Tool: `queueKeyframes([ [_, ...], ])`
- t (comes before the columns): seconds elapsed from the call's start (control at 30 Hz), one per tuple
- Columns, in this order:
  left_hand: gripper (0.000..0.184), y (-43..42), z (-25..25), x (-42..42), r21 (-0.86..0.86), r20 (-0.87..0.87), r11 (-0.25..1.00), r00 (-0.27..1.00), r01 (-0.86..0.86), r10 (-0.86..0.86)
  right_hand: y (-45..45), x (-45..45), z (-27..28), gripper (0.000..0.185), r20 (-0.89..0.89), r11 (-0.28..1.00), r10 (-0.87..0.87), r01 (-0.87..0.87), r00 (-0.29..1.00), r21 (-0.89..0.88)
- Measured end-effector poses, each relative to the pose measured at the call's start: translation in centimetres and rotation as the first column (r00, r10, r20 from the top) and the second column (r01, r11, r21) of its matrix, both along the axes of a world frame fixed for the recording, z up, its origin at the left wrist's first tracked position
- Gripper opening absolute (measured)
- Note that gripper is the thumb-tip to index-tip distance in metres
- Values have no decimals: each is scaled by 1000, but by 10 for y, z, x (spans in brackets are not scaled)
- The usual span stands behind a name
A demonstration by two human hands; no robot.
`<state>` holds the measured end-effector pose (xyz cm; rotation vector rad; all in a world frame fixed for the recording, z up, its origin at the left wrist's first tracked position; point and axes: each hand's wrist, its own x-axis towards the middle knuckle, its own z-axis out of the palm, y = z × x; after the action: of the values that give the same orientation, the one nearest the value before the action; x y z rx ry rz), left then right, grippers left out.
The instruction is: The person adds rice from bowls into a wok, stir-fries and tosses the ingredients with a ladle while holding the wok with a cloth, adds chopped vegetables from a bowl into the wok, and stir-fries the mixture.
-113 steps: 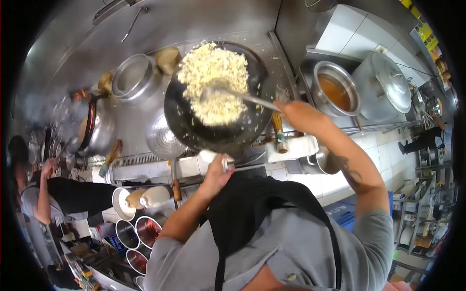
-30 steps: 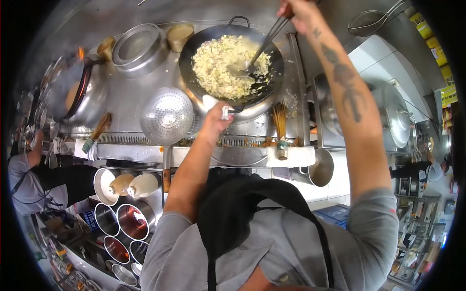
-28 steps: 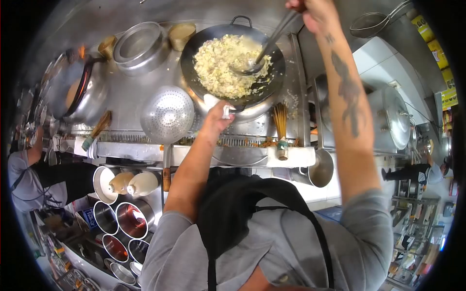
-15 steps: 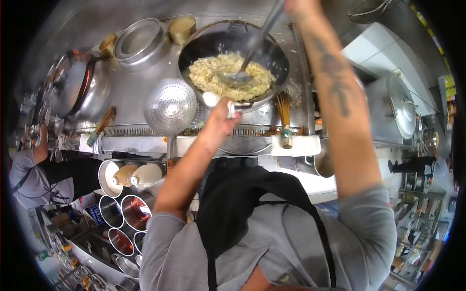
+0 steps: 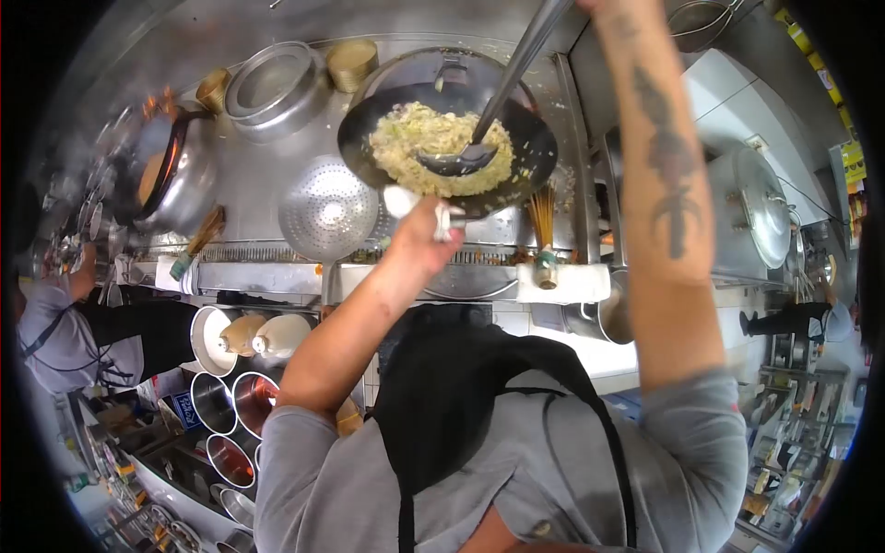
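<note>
A dark wok holds pale yellow fried rice with bits of green. My left hand is closed round the wok's near rim or handle, with a folded white cloth in its grip. At the top edge my right hand shows only in part, wrapped round the long handle of a metal ladle. The ladle's bowl rests among the rice, right of the middle. The wok is lifted and tilted towards me, off the ring of the burner behind it.
A perforated strainer lies left of the wok. Bamboo brushes stand at the stove's front edge. A metal pot sits at the back left and a lidded stockpot at the right. Other people stand at both sides.
The wok has come up off its burner and tipped towards me, held by my left hand. The ladle has moved slightly, and the rice has gathered nearer the wok's middle.
</note>
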<state>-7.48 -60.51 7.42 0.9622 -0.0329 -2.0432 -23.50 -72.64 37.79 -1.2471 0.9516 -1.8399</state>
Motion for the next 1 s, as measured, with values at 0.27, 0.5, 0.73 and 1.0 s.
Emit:
queueKeyframes([
  [0.27,10,65,-56,-3,-4,150,1000,988,-24,24,36,1,9,13,-2,955,-83,79,997,-285],
  [0.5,10,-81,-114,-1,-87,18,995,999,43,-42,71,1,53,12,-141,858,-4,-69,990,-508],
  [0.73,10,-79,-103,-5,-15,71,999,997,-41,42,-103,19,-128,17,-191,993,-108,114,976,17],
  [1.0,7,-76,-116,-7,9,15,1000,1000,-11,11,-84,69,-120,24,-242,957,283,-257,928,135],
])
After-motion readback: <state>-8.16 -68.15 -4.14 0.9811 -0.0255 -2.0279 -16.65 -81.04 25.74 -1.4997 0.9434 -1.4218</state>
